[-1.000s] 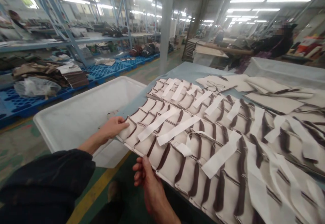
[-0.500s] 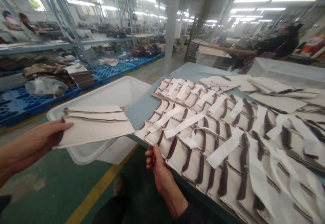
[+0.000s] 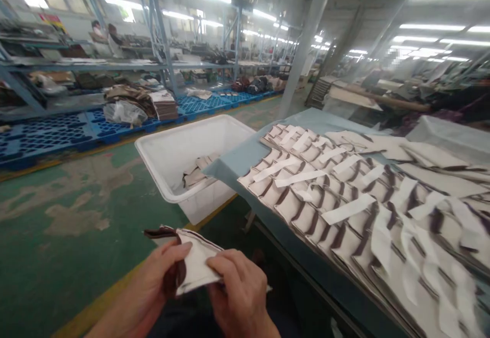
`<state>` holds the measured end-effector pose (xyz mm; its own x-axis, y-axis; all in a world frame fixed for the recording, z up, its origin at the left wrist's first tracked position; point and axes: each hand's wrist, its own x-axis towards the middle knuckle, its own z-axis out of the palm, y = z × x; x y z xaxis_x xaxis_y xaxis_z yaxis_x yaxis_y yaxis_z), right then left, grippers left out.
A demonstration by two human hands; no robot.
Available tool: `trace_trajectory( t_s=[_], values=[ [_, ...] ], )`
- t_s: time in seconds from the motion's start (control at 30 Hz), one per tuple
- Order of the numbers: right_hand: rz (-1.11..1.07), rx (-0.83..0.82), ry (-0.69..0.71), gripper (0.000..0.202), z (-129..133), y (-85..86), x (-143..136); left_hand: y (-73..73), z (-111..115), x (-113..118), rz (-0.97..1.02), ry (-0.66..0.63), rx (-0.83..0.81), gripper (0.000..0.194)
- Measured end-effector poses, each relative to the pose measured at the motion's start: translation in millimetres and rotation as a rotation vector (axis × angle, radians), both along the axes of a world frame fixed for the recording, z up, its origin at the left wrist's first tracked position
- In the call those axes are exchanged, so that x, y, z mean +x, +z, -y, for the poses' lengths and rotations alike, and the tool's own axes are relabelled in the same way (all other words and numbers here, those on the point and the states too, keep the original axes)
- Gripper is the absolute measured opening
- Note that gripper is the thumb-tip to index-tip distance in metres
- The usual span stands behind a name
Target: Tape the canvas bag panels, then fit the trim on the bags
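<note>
A cream fabric piece with dark brown edging (image 3: 197,262) is held between my two hands, low and in front of my body. My left hand (image 3: 163,269) grips its left end, thumb on top, where a brown fold sticks out. My right hand (image 3: 239,284) is closed on its right end, fingers over the top. To the right, overlapping rows of similar cream and brown pieces (image 3: 289,208) cover a blue-grey table (image 3: 239,157). White paper strips (image 3: 348,210) lie across those rows.
A white plastic tub (image 3: 153,167) stands on the floor left of the table, with some pieces (image 3: 197,172) inside. Behind it run blue pallets (image 3: 95,128) and metal racks. A pillar (image 3: 308,47) rises beyond the table. At the right, a pale bin (image 3: 451,134) borders the table.
The fabric piece has come from the left, over the tub, to in front of me. My right hand has left the table edge and now grips it too. The view has turned left.
</note>
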<state>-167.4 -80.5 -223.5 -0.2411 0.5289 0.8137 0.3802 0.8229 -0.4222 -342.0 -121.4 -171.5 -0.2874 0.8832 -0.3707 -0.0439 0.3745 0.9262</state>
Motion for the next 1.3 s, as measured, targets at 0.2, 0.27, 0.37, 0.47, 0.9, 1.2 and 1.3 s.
trace_trajectory(
  t_s=[0.2,0.27,0.37,0.47,0.9,1.2,1.3],
  values=[
    [0.073,0.019,0.037,0.020,16,15.5,76,-28.3,40,7,-0.322,-0.078,0.274,0.065],
    [0.066,-0.021,0.041,0.023,23,23.1,99,-29.8,45,12,-0.494,-0.089,0.376,0.053],
    [0.067,-0.027,0.042,0.024,35,32.7,122,-32.4,49,30,-0.562,-0.127,0.519,0.020],
    [0.100,-0.031,0.034,0.025,47,37.9,135,-37.4,53,56,-0.548,-0.211,0.602,0.013],
    [0.071,-0.074,0.000,0.020,71,23.7,134,-44.4,73,82,-0.838,-0.140,0.740,0.015],
    [0.080,-0.099,-0.052,0.037,76,15.7,138,-35.4,64,99,-0.554,-0.338,0.549,0.011],
    [0.102,-0.124,-0.006,0.035,79,6.6,138,-20.9,65,102,-0.441,-0.437,0.391,0.017]
  ],
)
